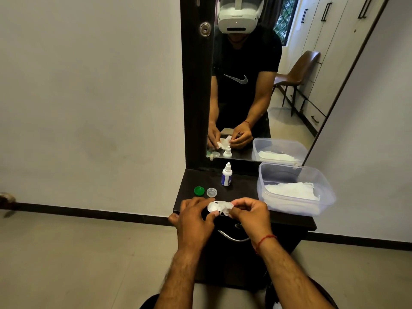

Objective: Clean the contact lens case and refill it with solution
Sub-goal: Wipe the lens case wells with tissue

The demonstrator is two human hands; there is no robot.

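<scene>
Both hands work above the desk's (191, 181) front edge: the left hand (196, 216) grips the left end of the contact lens case (215, 206), and the right hand (250, 216) pinches a white tissue (225, 211) against its right end. The case's long axis runs from 9 to 3 o'clock. From the case, a green cap (199, 190) lies at 11 o'clock and a clear cap (211, 192) at 12. The solution bottle (227, 175) stands upright beyond them, its blue label unreadable. At 2 o'clock a clear plastic tub (287, 172) holds white tissues (292, 191).

Dim even indoor light, soft shadows, strong wide-angle bending at edges, slight blur
</scene>
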